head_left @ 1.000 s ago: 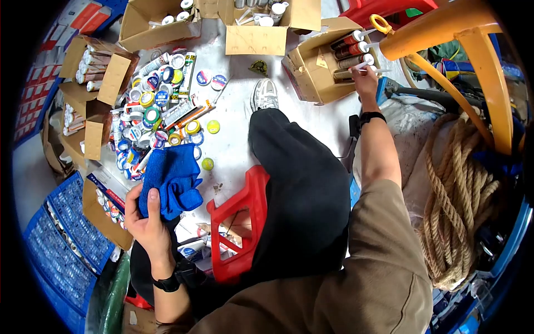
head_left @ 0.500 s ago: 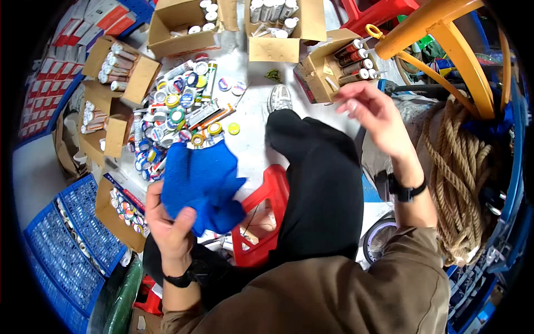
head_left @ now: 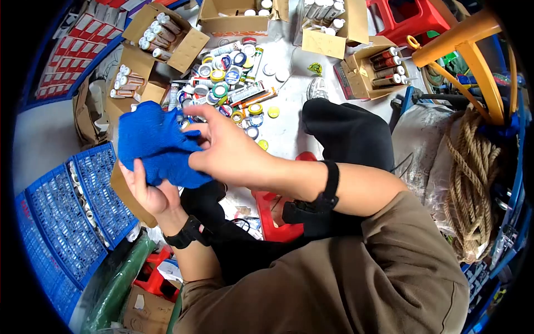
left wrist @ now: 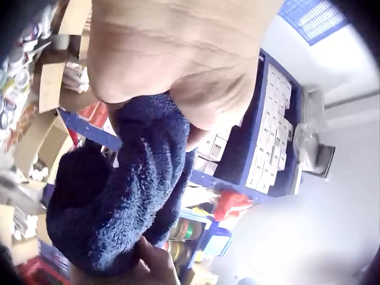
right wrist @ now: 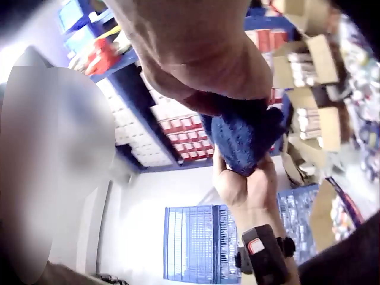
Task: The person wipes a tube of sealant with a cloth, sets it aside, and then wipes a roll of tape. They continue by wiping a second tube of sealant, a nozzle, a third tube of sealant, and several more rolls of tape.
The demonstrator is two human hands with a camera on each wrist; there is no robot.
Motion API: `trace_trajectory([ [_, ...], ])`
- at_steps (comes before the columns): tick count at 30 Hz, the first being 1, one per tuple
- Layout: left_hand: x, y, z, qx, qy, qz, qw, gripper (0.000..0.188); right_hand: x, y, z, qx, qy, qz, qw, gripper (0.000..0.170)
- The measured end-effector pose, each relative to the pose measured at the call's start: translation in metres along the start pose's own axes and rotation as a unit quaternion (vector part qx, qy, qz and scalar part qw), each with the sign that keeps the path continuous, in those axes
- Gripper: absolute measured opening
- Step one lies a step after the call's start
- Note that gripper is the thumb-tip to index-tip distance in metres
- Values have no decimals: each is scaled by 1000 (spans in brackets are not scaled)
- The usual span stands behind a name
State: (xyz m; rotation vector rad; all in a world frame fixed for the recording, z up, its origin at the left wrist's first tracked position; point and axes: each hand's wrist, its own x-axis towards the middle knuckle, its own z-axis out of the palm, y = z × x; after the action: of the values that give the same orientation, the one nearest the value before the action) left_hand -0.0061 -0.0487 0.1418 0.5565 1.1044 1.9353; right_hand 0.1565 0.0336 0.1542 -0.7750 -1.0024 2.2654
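Note:
A blue towel-like cloth (head_left: 150,136) is held up in front of the body, bunched and folded. My left hand (head_left: 153,195) grips it from below, its thumb lying across the near side. From the right, my right hand (head_left: 236,150) reaches over to the cloth's right edge, forefinger stretched out and thumb and other fingers bent at the fabric. In the left wrist view the cloth (left wrist: 133,184) hangs between both hands, with the right thumb (left wrist: 157,258) pressed against its lower edge. The right wrist view shows the left hand (right wrist: 246,187) under the cloth (right wrist: 240,139).
Beyond the cloth lies a heap of tape rolls and tubes (head_left: 236,78) on the floor. Cardboard boxes of tubes (head_left: 370,78) surround it. A red stool (head_left: 272,217) stands by the legs, blue crates (head_left: 64,206) at left, coiled rope (head_left: 470,195) and an orange frame (head_left: 461,42) at right.
My right hand has left the tube in the far-right box and swung leftward to the cloth. The left hand keeps the cloth, lifted and turned. The head view has shifted left.

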Motion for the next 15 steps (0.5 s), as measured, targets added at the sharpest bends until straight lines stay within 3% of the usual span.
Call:
trace_trajectory([
  [1,2,-8,-7,58,16,-2,998,38,6,8,-6,45,37,79,995,77],
  [2,3,-16,-12,116,33,-5,993,32,11,15,-13,43,60,154,985,60],
  [4,4,-42,-22,158,48,-32,986,26,14,22,-33,224,-8,226,948,44],
  [5,6,-56,-32,157,57,-70,983,23,17,26,-37,229,-7,229,946,44],
  [7,14,-85,-35,146,75,-127,978,20,21,35,-44,161,75,188,966,33],
  [8,22,-103,-41,118,94,-173,973,23,21,32,-47,165,74,191,965,33],
  [10,35,-155,-70,119,18,-249,961,23,21,14,-49,68,109,93,987,33],
  [11,42,-179,-71,138,2,-269,953,22,19,4,-53,0,111,18,994,23],
  [12,49,-202,-67,180,-13,-273,945,22,23,9,-55,3,110,17,994,23],
  [14,63,-249,-59,298,-67,-259,916,21,33,25,-58,21,162,-65,985,25],
  [15,69,-275,-54,374,-101,-239,890,21,30,14,-62,70,137,-30,988,26],
])
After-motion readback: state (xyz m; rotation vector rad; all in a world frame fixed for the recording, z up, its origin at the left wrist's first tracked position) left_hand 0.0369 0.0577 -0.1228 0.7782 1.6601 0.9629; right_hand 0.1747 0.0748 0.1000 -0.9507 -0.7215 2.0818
